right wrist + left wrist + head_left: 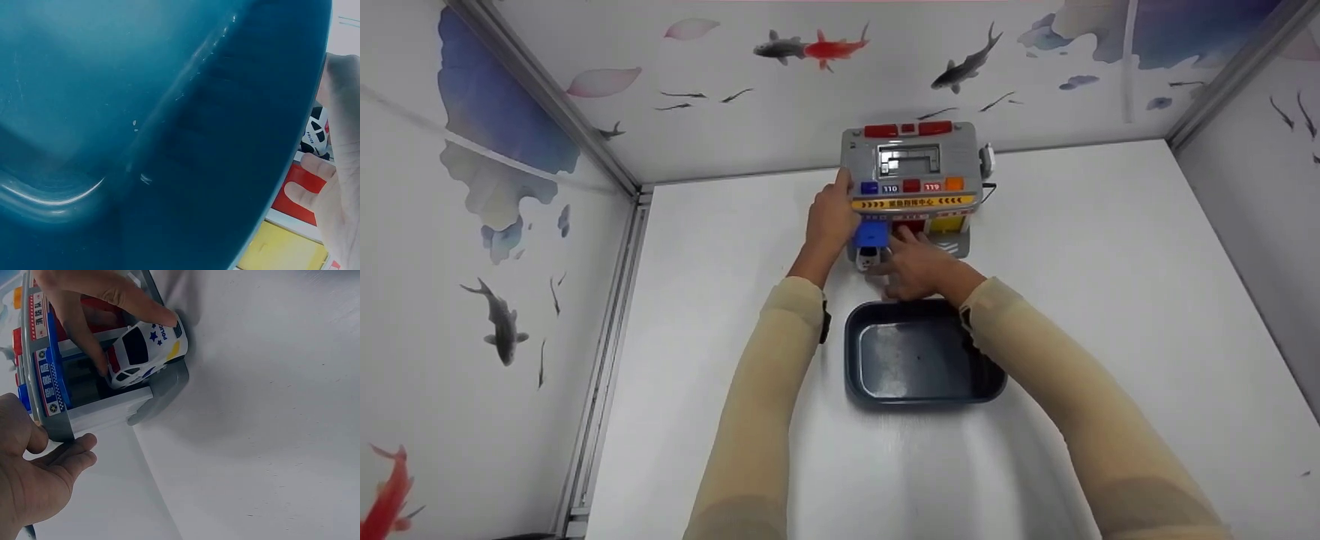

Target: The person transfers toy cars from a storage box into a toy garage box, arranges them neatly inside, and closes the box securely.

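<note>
A grey toy garage (911,161) with emergency signs stands at the back of the table. My left hand (832,214) grips its left side, with thumb and fingers around the edge in the left wrist view. The blue door (872,233) is raised. In that bay sits a white toy police car (147,354), its front sticking out at the opening. My right hand (919,266) pinches the car lengthwise, thumb at its front and a finger at its rear. Other right fingers lie near the red door (298,194).
A dark blue basin (919,360) stands in front of the garage, under my right wrist. Beside the red door is a yellow door (947,224). Panels with painted fish (832,49) rise behind and along the sides of the white table (720,300).
</note>
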Available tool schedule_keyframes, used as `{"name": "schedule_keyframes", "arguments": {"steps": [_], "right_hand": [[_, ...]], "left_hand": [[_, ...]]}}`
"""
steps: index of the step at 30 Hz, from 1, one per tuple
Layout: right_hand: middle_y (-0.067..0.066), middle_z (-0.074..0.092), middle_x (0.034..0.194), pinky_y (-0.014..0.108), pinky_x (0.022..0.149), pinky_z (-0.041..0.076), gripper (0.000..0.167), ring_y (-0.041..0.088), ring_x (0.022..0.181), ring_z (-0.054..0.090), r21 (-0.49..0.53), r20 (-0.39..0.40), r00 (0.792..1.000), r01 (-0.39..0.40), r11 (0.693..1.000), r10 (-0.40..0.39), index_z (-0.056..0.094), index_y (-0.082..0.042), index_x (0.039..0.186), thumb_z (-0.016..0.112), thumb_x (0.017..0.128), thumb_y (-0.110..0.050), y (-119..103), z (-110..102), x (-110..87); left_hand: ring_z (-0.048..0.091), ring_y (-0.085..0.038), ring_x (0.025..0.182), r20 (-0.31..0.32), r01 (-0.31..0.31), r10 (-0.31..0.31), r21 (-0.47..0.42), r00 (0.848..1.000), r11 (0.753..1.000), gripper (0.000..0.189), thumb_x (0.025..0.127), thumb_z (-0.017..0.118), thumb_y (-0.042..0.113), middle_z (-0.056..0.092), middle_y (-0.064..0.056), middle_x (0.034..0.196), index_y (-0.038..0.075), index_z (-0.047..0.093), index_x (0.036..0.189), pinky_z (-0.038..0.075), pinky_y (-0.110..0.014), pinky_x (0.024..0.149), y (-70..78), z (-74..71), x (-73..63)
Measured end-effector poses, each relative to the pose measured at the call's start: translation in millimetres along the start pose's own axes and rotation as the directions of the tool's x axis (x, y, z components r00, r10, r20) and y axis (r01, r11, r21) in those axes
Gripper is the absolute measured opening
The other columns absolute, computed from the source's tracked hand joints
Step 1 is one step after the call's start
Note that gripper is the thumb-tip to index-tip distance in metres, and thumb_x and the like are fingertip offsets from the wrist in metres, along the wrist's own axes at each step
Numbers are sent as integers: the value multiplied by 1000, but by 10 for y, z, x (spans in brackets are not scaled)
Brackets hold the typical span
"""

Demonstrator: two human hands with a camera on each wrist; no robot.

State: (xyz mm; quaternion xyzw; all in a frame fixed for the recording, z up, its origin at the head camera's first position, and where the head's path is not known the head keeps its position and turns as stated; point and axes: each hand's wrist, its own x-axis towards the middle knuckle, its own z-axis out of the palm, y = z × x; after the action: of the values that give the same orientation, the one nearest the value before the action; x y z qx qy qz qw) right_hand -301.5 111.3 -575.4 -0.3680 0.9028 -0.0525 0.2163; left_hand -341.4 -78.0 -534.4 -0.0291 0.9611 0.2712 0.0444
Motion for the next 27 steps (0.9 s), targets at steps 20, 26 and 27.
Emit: {"name": "schedule_keyframes", "arguments": {"steps": [20, 26, 27], "right_hand": [[11, 40, 177, 77, 128, 29, 61, 44, 162, 29, -195, -52, 998, 20, 981, -31, 57, -26, 163, 63, 107, -50, 94, 21, 5], [15, 39, 177, 74, 130, 28, 60, 44, 164, 29, -203, -80, 997, 3, 979, -19, 58, -15, 161, 64, 107, -42, 72, -10, -4], [15, 38, 177, 74, 131, 28, 60, 45, 165, 28, -197, -80, 997, 0, 980, -16, 58, -15, 161, 64, 107, -41, 70, -14, -6]], "left_hand": [[70, -28, 129, -23, -17, 17, 18, 1000, 1000, 43, 105, 67, 6, 71, -12, 141, 18, 52, 143, 59, -44, 106, 5, 3, -18], [69, -28, 127, -11, 0, 0, 8, 1000, 1000, 45, 105, 67, 6, 70, -12, 141, 19, 51, 145, 59, -45, 107, 6, 2, -12], [69, -28, 127, -8, 3, -3, 9, 1000, 1000, 45, 105, 67, 6, 69, -12, 141, 19, 51, 145, 59, -45, 107, 5, 3, -10]]}}
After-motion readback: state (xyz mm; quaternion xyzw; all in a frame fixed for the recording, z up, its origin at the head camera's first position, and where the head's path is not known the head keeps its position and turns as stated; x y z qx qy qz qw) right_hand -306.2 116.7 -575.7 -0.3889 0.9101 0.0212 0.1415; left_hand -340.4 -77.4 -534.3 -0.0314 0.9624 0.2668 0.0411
